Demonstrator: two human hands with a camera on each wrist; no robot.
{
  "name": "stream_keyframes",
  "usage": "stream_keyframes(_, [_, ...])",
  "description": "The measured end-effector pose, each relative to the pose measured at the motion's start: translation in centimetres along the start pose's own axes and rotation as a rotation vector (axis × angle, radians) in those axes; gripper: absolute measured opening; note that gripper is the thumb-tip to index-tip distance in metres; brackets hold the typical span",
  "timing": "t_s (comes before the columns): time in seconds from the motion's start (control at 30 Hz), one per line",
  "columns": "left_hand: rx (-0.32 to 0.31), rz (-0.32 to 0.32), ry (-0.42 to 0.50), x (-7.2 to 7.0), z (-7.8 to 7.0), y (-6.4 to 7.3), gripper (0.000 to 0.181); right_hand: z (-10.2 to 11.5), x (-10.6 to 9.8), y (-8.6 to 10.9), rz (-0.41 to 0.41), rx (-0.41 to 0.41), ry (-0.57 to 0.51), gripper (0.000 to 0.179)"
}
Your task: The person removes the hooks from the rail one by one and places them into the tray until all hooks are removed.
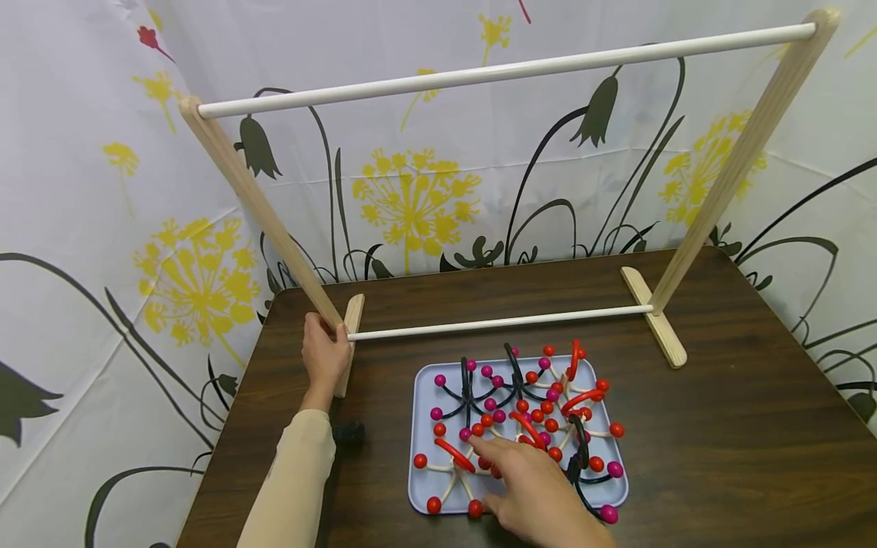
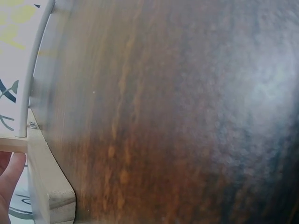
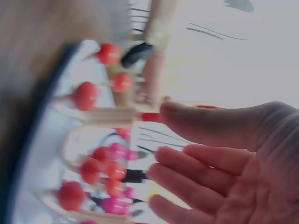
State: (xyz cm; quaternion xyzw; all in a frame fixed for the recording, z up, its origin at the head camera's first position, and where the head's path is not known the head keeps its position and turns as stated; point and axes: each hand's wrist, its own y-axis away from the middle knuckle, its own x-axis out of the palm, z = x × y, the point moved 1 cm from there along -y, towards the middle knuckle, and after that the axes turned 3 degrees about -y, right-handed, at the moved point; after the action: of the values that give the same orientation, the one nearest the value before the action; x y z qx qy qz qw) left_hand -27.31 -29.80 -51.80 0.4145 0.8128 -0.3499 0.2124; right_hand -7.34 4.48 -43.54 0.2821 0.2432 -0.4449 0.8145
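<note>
At the left end of a wooden rack, my left hand [image 1: 325, 354] holds the lower part of the upright post [image 1: 270, 224]. In the left wrist view its thumb [image 2: 13, 175] presses against the wood beside the foot [image 2: 50, 186]. My right hand [image 1: 530, 487] reaches over the near edge of a pale blue tray [image 1: 415, 457], fingers extended. Closest to it is a red-hooked piece [image 1: 454, 455] with cream legs tipped by red balls. The right wrist view shows the thumb [image 3: 205, 123] overlapping the red hook, with the other fingers apart from it.
Several similar pieces crowd the tray, including a black hook [image 1: 581, 441] with magenta ball tips. White rods form the rack's top bar [image 1: 507, 70] and bottom bar [image 1: 500, 323]. The right foot [image 1: 654, 316] stands on the dark wooden table [image 1: 747, 441]. A flower-printed curtain [image 1: 425, 205] hangs behind.
</note>
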Motion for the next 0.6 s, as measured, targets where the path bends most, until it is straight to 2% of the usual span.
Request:
stream_keyframes(0.17, [-0.006,0.000,0.010,-0.1,0.2,-0.2,0.027,0.1,-2.5,2.4,0.050,0.013,-0.078,0.062])
stream_keyframes(0.3, [0.028,-0.009,0.057,-0.2,0.5,-0.2,0.025,-0.5,-5.1,4.3,0.055,-0.017,-0.177,0.057])
stream_keyframes(0.4, [0.069,0.004,0.117,-0.5,0.7,0.1,0.025,-1.1,-7.3,5.7,-0.064,-0.093,-0.172,0.050])
stream_keyframes(0.5, [0.094,0.010,0.167,-0.8,0.8,0.6,0.027,-1.9,-9.5,6.5,-0.253,-0.158,-0.138,0.042])
stream_keyframes(0.6, [0.088,-0.025,0.192,-1.3,0.6,1.5,0.027,-3.0,-11.5,6.4,-0.433,-0.229,-0.102,0.033])
